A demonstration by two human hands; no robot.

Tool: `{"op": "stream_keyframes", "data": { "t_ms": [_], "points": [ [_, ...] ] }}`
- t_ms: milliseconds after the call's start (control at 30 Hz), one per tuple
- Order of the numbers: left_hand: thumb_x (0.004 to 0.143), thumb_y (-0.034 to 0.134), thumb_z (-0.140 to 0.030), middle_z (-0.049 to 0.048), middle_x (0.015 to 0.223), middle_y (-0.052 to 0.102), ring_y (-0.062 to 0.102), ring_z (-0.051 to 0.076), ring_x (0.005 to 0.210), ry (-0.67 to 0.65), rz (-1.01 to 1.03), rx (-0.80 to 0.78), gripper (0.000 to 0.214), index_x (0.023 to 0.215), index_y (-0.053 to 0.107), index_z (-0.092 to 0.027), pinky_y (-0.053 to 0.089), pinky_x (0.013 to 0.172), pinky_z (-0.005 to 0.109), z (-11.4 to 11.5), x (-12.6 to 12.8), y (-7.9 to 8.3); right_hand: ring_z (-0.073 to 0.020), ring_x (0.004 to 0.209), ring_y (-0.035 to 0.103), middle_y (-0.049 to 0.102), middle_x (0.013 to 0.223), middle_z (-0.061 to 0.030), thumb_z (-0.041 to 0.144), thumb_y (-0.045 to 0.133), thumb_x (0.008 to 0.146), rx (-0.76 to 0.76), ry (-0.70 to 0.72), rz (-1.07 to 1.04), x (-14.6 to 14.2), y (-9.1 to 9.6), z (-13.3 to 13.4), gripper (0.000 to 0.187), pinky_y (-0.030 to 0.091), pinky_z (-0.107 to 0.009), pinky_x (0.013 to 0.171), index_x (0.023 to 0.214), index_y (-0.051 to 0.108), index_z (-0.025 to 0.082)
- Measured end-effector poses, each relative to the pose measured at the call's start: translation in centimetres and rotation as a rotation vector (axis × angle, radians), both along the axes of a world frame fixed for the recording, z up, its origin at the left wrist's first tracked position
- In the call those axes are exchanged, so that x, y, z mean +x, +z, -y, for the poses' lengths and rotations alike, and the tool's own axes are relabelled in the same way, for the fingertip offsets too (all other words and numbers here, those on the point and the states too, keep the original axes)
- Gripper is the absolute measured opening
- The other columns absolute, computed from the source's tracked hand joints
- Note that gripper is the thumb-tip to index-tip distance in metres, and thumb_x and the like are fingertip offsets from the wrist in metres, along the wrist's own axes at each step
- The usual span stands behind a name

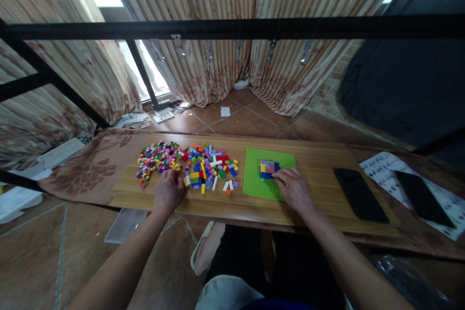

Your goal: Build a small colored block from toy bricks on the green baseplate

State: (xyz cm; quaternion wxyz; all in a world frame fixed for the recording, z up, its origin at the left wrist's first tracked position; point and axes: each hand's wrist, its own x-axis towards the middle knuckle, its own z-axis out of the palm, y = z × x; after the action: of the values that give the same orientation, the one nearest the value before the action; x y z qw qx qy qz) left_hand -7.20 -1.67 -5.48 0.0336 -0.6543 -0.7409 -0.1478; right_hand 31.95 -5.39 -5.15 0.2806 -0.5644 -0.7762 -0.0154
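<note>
My right hand (293,188) is closed in a pinch at the right edge of a small block of toy bricks (268,169). This block has blue sides and a patchwork of purple, yellow, orange and blue on top. It sits on a green studded baseplate (254,186). My left hand (169,190) rests on the table with its fingers curled inward, between two heaps of loose toy bricks. Anything inside those fingers is hidden. Tiny bright pieces (154,157) form the left heap; larger toy bricks (210,160) spread out to its right.
The low wooden table (316,193) carries a black phone-like slab (359,193) at the right. Beyond lie a printed sheet (378,162) and another dark slab (423,196). A black metal bar (232,29) crosses ahead. A clear plastic tray (125,225) is below the front edge.
</note>
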Motion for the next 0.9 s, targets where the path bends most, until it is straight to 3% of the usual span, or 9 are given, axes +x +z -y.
{"op": "stream_keyframes", "data": {
  "t_ms": [200,567,900],
  "points": [
    [0.088,0.044,-0.027,0.0093,0.103,0.061,0.06,0.021,0.089,-0.002,0.0,-0.003,0.022,0.1,0.058,-0.016,0.043,0.068,0.03,-0.1,-0.1,-0.1,-0.0227,0.087,0.054,0.068,0.088,-0.0075,0.024,0.051,0.091,0.032,-0.008,0.04,-0.3,-0.4,0.1,0.022,0.047,-0.037,0.08,0.089,0.072,0.019],
    [0.088,0.043,-0.029,0.0086,0.101,0.061,0.061,0.021,0.087,-0.008,-0.007,0.016,0.021,0.099,0.058,-0.017,0.042,0.066,0.03,0.0,-0.1,-0.2,-0.0217,0.088,0.051,0.066,0.095,-0.0083,0.021,0.047,0.093,0.165,-0.155,0.158,-1.4,-2.0,1.4,0.025,0.043,-0.034,0.079,0.095,0.072,0.017],
    [0.088,0.044,-0.028,0.0095,0.102,0.061,0.061,0.022,0.087,-0.012,0.0,0.012,0.021,0.098,0.058,-0.017,0.042,0.067,0.03,0.0,-0.2,-0.2,-0.0238,0.093,0.051,0.064,0.106,-0.0097,0.019,0.042,0.093,0.07,-0.217,0.27,-2.0,-2.2,2.2,0.03,0.04,-0.038,0.079,0.111,0.066,0.017]
  ]
}}
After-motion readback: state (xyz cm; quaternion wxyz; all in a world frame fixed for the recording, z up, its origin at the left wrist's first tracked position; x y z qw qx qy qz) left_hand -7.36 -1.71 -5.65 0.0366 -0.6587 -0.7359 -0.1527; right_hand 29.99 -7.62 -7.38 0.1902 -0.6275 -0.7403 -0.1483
